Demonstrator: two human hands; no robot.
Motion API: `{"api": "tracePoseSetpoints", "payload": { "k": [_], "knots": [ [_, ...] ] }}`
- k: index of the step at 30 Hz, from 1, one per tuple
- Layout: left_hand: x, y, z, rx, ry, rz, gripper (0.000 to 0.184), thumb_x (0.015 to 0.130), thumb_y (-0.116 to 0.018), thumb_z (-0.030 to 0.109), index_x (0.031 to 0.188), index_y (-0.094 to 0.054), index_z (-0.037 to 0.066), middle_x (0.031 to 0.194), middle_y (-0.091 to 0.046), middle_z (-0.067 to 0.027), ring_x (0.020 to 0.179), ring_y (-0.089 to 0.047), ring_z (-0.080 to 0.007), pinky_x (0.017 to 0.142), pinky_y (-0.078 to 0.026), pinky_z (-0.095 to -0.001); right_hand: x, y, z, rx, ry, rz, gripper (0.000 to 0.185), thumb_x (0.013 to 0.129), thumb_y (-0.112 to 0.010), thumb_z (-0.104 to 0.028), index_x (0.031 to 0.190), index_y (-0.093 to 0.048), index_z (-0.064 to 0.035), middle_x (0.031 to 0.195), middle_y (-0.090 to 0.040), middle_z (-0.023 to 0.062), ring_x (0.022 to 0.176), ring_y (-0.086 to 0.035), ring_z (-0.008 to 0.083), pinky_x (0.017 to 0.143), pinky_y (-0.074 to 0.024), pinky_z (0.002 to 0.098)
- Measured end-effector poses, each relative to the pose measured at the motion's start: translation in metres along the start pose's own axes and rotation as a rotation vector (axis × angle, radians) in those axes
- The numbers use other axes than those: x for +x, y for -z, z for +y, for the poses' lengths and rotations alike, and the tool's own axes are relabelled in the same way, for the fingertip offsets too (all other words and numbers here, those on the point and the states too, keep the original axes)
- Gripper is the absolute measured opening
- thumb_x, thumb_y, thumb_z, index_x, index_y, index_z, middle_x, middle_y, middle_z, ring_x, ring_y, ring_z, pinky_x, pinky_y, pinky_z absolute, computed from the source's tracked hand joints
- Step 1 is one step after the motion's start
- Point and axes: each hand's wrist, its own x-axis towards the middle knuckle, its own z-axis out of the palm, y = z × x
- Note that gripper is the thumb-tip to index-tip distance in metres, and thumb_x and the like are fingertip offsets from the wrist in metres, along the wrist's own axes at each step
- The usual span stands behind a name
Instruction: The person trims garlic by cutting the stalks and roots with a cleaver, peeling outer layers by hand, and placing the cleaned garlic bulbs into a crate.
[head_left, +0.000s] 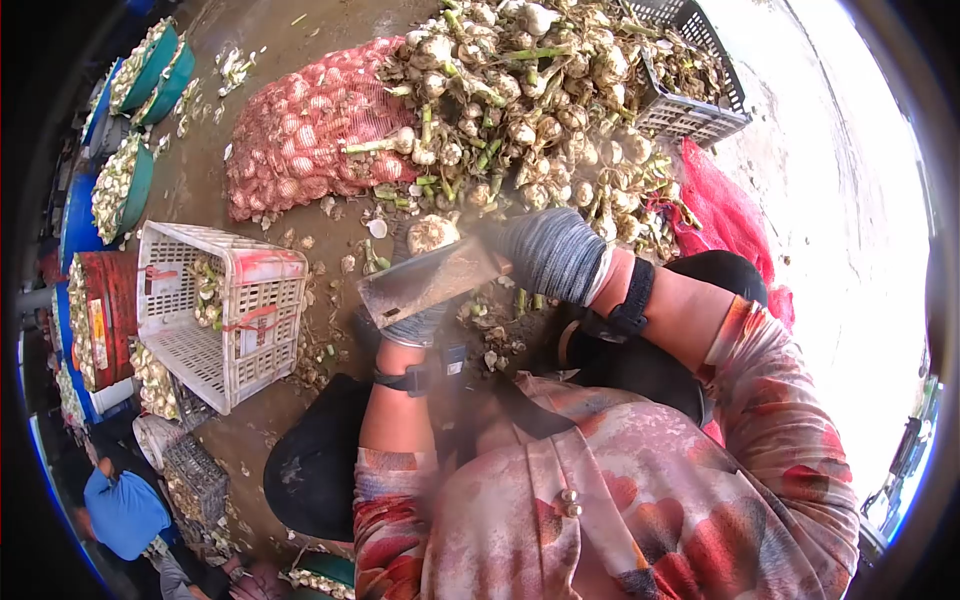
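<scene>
Gripping the cleaver in clenched fingers, your right hand angled it across your left hand, whose fingers clasped the garlic bulb at its far side; control, it seemed, meant fingertips off the edge!

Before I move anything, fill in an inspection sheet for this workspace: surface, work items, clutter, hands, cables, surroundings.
Surface: brown ground, littered with scraps.
Work items: broad-bladed knife; garlic bulb just beyond the blade; heap of stemmed garlic ahead.
Clutter: cut stems scattered below the heap; red mesh sack full of bulbs; white plastic crate with some garlic inside; black plastic crate beside the heap.
Hands: both gloved; left hand holds the bulb, partly hidden by the blade; right hand grips the knife, handle hidden.
Cables: nothing seen.
Surroundings: green basins of garlic at far left; person in blue at lower left.
</scene>
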Motion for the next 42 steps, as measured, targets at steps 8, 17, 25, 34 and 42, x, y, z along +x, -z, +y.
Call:
{"api": "tracePoseSetpoints", "payload": {
  "k": [8,17,25,34,42],
  "knots": [
    [0.009,-0.009,0.04,-0.336,0.153,0.202,0.046,0.08,-0.071,0.014,0.121,-0.052,0.004,0.111,-0.061,-0.0096,0.1,-0.059,-0.0192,0.088,-0.047,-0.0356,0.007,-0.022,0.037,-0.06,-0.209,-0.144,0.018,0.078,-0.059,-0.012,0.095,-0.061,-0.0075,0.074,-0.065,0.0166,0.073,-0.066,0.0365,0.061,-0.0519,0.0431],
    [0.001,0.155,-0.046,-1.122,0.125,1.278,0.053,0.095,-0.049,0.043,0.133,-0.041,0.007,0.125,-0.053,-0.0166,0.113,-0.052,-0.0296,0.097,-0.044,-0.0444,0.016,0.03,0.026,0.182,-0.571,-0.014,0.036,0.085,-0.059,-0.037,0.097,-0.062,-0.003,0.084,-0.065,0.0215,0.083,-0.065,0.0366,0.075,-0.0508,0.0436],
    [0.057,-0.134,-0.259,-0.54,0.593,0.298,0.032,0.082,-0.068,0.035,0.102,-0.065,0.009,0.096,-0.068,-0.0076,0.088,-0.063,-0.0237,0.082,-0.05,-0.0369,0.024,0.017,0.04,0.409,-0.425,0.164,0.036,0.085,-0.062,-0.038,0.097,-0.06,-0.0044,0.077,-0.065,0.0199,0.076,-0.065,0.0365,0.069,-0.0504,0.0448],
    [0.084,-0.136,-0.132,0.546,0.921,-0.264,0.056,0.072,-0.068,0.047,0.113,-0.062,0.009,0.114,-0.064,-0.0163,0.101,-0.064,-0.0277,0.076,-0.053,-0.036,0.015,0.044,0.069,0.27,-0.374,0.451,0.028,0.083,-0.068,-0.028,0.095,-0.06,-0.0048,0.074,-0.059,0.0161,0.072,-0.061,0.0352,0.062,-0.0495,0.042],
    [0.081,-0.113,-0.104,0.563,0.299,0.465,0.039,0.079,-0.061,0.014,0.118,-0.058,0.014,0.128,-0.051,-0.0131,0.117,-0.048,-0.0333,0.1,-0.038,-0.0439,0.01,0.054,0.059,0.384,-0.402,0.444,0.027,0.082,-0.069,-0.027,0.089,-0.059,-0.0038,0.077,-0.056,0.0164,0.077,-0.059,0.0366,0.062,-0.0475,0.0423]
  ]
}}
